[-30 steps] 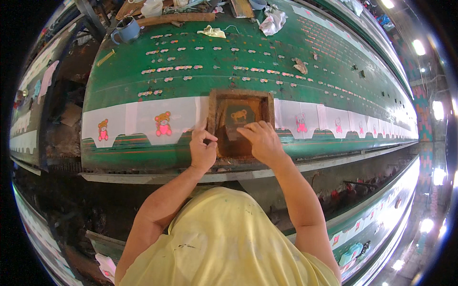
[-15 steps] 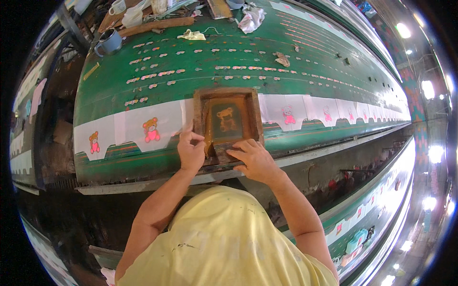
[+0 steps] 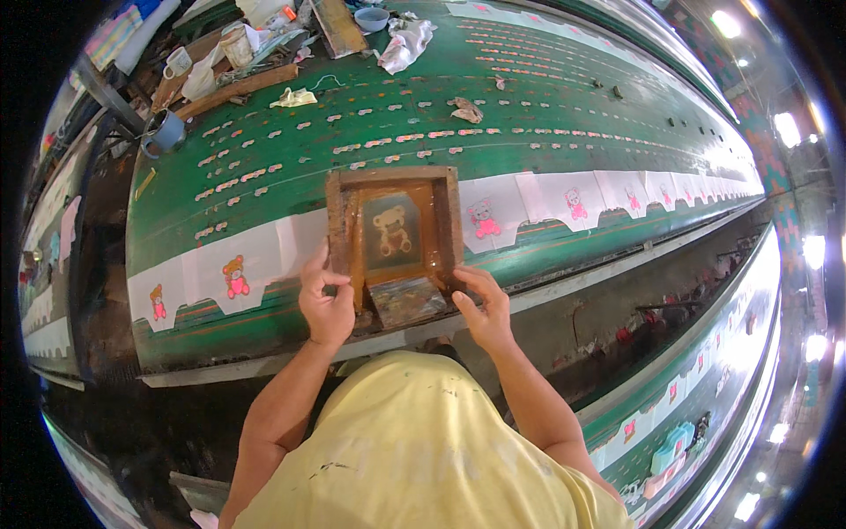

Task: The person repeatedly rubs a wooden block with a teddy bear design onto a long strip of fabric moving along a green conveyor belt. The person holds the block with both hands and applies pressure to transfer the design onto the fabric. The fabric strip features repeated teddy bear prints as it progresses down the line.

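Note:
A wooden screen-printing frame (image 3: 337, 212) sits over the strip of white cut pieces on the green table, its mesh (image 3: 392, 234) showing a pale bear-shaped stencil. Inside its near end leans a paint-stained squeegee (image 3: 405, 300). My left hand (image 3: 326, 301) grips the frame's near left side, thumb and forefinger bent together. At the near right corner, my right hand (image 3: 483, 309) holds the frame's edge with its fingertips, the thumb close to the squeegee. To the left, printed bears (image 3: 235, 277) have brown heads and pink bodies; to the right, bears (image 3: 483, 218) have pink outlined heads.
Rows of small printed marks cover the green table (image 3: 291, 189). A crumpled rag (image 3: 465, 109), a yellow scrap (image 3: 293, 98) and a blue-grey mug (image 3: 164, 134) lie farther back. Wood boards and a bowl (image 3: 372, 19) crowd the far left. Another printing table (image 3: 679, 388) stands behind on the right.
My right hand has moved off the squeegee to the frame's right corner. The squeegee now shows uncovered, leaning at the near end. My left hand stays at the left side; the view has shifted.

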The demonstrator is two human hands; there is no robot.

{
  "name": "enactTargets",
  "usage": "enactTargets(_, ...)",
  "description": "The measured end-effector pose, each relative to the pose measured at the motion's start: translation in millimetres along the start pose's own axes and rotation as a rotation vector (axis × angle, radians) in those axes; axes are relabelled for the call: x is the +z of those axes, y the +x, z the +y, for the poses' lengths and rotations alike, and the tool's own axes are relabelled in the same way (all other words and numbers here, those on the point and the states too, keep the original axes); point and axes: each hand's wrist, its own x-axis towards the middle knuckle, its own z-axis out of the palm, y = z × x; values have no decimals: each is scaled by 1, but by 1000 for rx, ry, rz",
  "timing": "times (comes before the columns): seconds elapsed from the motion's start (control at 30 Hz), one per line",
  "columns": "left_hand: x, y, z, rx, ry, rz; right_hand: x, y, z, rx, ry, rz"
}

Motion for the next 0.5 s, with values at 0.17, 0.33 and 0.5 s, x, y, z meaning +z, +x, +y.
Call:
enactTargets(0.17, 96, -12, 17, -84, -30, 25, -84, 11, 38, -106, -13, 20)
enactTargets(0.33, 173, -22, 27, -307, -100, 35, -156, 26, 59, -120, -23, 25)
enactTargets(0.5, 198, -27, 24, -454, -178, 39, -190, 31, 68, -121, 6, -25)
